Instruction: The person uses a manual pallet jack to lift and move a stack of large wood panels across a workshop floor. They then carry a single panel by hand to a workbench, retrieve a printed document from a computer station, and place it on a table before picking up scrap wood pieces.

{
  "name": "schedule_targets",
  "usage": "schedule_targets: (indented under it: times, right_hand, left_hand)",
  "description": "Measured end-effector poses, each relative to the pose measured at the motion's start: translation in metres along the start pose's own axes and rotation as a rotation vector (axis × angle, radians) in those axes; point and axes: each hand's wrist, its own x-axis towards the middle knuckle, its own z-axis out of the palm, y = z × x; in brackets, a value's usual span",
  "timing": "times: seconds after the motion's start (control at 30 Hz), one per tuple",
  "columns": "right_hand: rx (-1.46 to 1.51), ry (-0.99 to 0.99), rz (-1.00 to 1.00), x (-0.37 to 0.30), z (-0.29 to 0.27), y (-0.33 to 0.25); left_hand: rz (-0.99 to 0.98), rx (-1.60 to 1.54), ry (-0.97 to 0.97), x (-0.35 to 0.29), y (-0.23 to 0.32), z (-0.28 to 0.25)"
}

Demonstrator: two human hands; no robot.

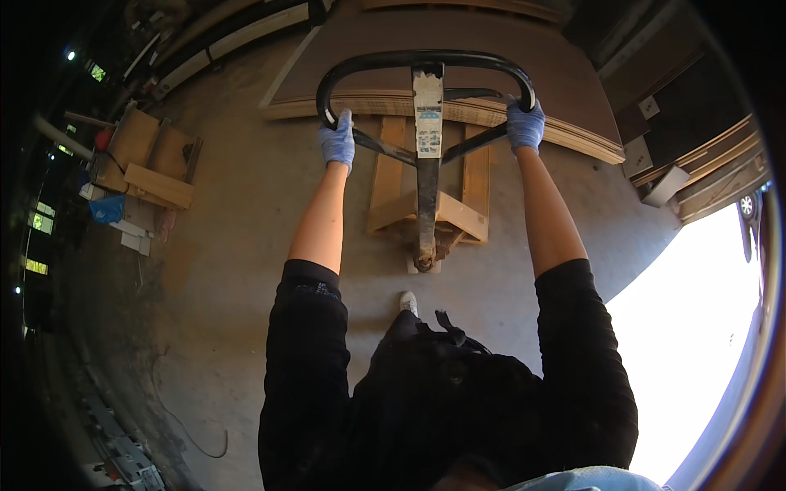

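Note:
My left hand (337,139), in a blue glove, grips the left side of a black looped pallet-jack handle (426,61). My right hand (525,124), also gloved in blue, grips the loop's right side. The handle's upright shaft (427,188) runs down to a base on the concrete floor, just ahead of my white shoe (408,302). Beyond the handle lies a wooden pallet (391,176) under a stack of large brown boards (458,45).
Wooden blocks and boxes (151,164) are piled at the left with a blue item (106,209) beside them. More boards and panels (712,164) lean at the right. A cable (201,442) lies on the floor at lower left. Bright daylight fills an opening (696,344) at the right.

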Motion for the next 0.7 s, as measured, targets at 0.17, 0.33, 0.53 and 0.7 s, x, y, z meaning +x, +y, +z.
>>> schedule_targets:
  times: [0.17,0.33,0.53,0.7]
  right_hand:
    - [0.036,0.039,-0.001,0.063,0.034,0.011]
    - [0.092,0.042,0.026,0.111,0.071,0.012]
    - [0.048,0.094,0.025,0.18,0.106,0.027]
    - [0.163,0.069,-0.017,0.24,0.15,0.034]
  left_hand:
    - [0.014,-0.028,-0.069,0.061,-0.015,0.051]
    - [-0.077,-0.007,-0.107,0.125,-0.022,0.087]
    - [-0.161,-0.01,-0.143,0.192,-0.029,0.152]
    - [-0.111,-0.046,-0.099,0.248,-0.055,0.191]
